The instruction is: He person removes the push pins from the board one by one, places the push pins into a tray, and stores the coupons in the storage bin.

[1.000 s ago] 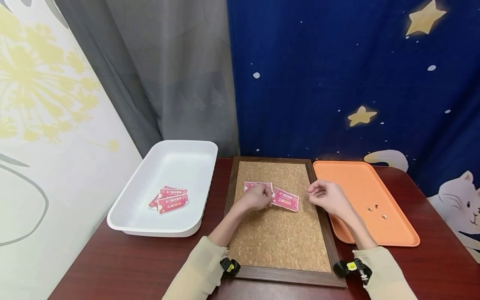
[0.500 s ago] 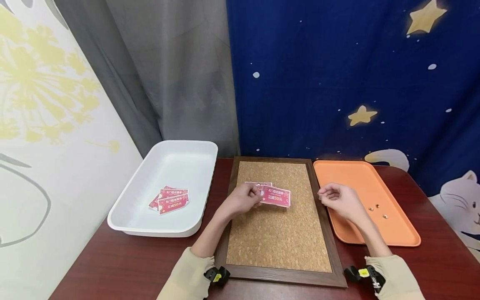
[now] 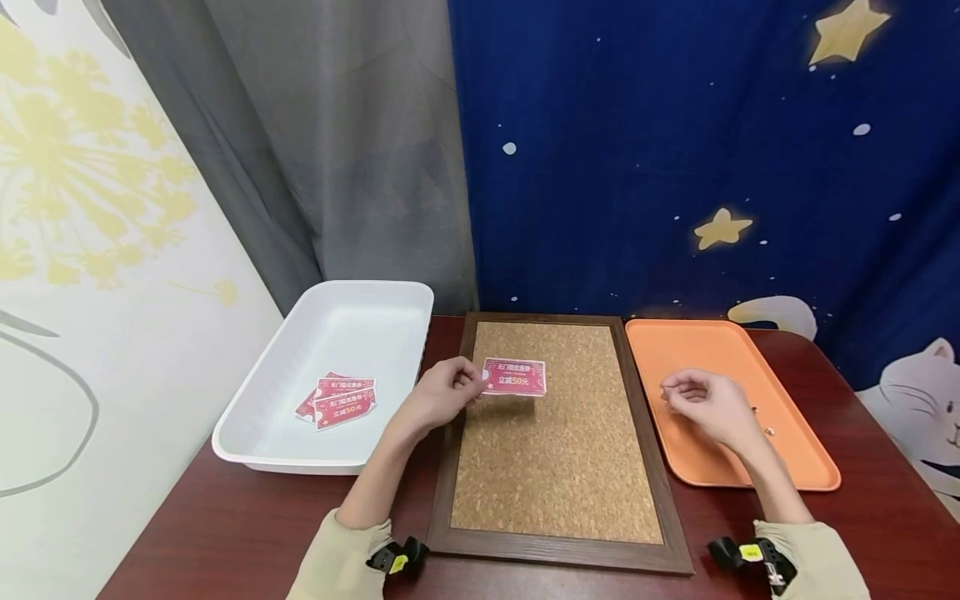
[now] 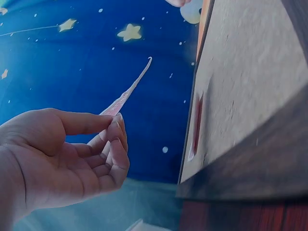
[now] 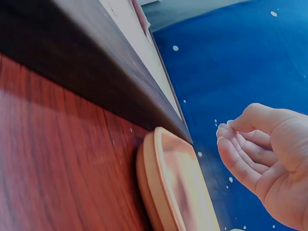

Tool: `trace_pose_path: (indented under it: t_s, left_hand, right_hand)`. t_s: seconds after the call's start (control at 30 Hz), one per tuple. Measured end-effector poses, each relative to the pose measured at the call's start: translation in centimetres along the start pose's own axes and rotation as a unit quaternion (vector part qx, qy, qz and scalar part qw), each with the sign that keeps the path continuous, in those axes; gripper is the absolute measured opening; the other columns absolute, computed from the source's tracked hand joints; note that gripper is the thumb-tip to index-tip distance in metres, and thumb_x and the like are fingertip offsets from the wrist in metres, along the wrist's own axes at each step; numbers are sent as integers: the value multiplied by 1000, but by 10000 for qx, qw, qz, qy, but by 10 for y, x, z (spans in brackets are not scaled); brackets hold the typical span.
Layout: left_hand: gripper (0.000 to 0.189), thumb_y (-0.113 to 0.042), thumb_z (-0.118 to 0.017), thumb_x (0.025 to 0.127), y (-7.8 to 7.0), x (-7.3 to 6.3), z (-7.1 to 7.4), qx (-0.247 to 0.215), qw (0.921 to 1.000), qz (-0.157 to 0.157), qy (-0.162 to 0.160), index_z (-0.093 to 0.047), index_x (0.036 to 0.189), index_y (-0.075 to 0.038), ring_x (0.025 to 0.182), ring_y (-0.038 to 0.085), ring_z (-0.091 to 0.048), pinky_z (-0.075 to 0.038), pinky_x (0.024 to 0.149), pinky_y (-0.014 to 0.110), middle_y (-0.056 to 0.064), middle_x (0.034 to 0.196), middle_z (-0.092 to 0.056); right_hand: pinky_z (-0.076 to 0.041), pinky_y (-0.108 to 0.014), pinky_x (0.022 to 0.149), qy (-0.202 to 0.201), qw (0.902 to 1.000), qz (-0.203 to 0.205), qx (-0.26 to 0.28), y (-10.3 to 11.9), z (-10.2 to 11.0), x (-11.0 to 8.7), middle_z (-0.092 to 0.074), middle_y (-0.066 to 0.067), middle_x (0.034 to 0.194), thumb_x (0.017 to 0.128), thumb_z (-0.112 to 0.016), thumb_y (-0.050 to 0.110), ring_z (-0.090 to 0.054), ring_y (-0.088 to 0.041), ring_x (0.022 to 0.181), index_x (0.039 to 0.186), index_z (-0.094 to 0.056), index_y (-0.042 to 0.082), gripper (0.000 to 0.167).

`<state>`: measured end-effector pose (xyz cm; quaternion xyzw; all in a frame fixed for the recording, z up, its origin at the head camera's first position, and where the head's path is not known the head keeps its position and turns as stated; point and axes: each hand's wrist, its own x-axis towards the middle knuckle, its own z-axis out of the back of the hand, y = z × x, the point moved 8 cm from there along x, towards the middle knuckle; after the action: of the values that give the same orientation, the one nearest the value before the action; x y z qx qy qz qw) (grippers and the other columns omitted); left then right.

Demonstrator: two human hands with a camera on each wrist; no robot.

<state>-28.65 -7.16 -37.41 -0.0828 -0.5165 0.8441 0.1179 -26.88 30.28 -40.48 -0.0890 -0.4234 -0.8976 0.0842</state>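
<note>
A red coupon with white and yellow print is pinched at its left edge by my left hand, over the upper left of a framed cork board. The left wrist view shows this coupon nearly edge-on between thumb and fingers. Another flat red piece lies on the board there. My right hand hovers over an orange tray, its fingers loosely curled with the thumb near their tips; nothing shows between them. Small shiny pieces lie on the tray, partly hidden by the hand.
On the left, a white basin holds several red coupons in a loose overlapping pile. The dark red table carries everything. Behind it hang a grey curtain and a blue curtain.
My left hand has drawn the coupon leftward and levelled it, so it now covers the other coupon on the board. My right hand has moved right, from the board's edge to over the tray.
</note>
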Motion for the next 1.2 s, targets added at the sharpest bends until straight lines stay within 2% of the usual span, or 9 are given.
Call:
trace_pose_path:
  t_s: [0.1,0.23,0.37,0.5,0.63,0.83,1.07,1.2]
  left_hand:
    - [7,-6,-61,99,4,-4,11,-41,9999,-36,-88,-61,96,1,73,23,-59,-48,67,33,12,80,-63]
    - [10,-8,-59,101,9,-9,26,-56,9999,29,-137,-60,99,1,84,33,-63,-52,77,42,18,89,-66]
    - [13,-10,-58,102,15,-13,43,-3,9997,91,-240,-61,102,2,84,28,-63,-52,76,38,20,94,-68]
    - [15,-11,-58,102,23,-19,62,108,9990,127,-404,-62,104,4,79,20,-61,-51,75,37,14,90,-67]
    - [16,-10,-59,101,32,-25,80,174,9982,179,-550,-62,105,5,79,22,-60,-51,75,35,14,88,-66]
    - [21,-13,-61,101,48,-34,101,138,9975,237,-648,-60,108,7,80,23,-60,-49,69,28,16,91,-66]
    - [25,-16,-60,101,75,-43,128,310,9937,622,-880,-59,110,7,79,23,-56,-47,66,26,13,89,-61]
    - [27,-18,-60,101,92,-48,141,509,9903,839,-987,-59,111,7,82,23,-52,-44,65,26,15,91,-59]
  right_hand:
    - [-53,-19,67,-11,9999,-9,158,-4,5,-3,-73,-18,94,95,-68,8,-69,-10,77,106,-68,-6,18]
    - [-54,-19,67,-30,9994,22,336,-10,11,-6,-72,-22,96,96,-66,6,-71,-13,77,107,-67,-9,19]
    - [-56,-21,67,-93,9992,60,375,-15,19,-9,-71,-26,96,98,-64,5,-72,-14,76,107,-65,-12,19]
    - [-56,-22,66,-188,9995,118,204,-19,27,-12,-70,-27,94,99,-63,3,-71,-10,74,106,-65,-12,18]
    - [-56,-22,64,-307,9995,110,48,-22,34,-16,-70,-26,94,99,-62,3,-71,-8,74,106,-66,-12,17]
    - [-52,-14,63,-598,9974,-46,-402,-28,47,-22,-73,-22,91,97,-67,6,-69,-3,70,103,-70,-6,15]
    - [-49,-10,63,-673,9955,-206,-638,-43,60,-31,-74,-14,81,95,-70,9,-68,-2,65,99,-70,-4,14]
    - [-51,-15,60,-782,9933,-498,-692,-57,69,-36,-73,-13,79,96,-71,13,-67,-6,64,100,-69,-5,19]
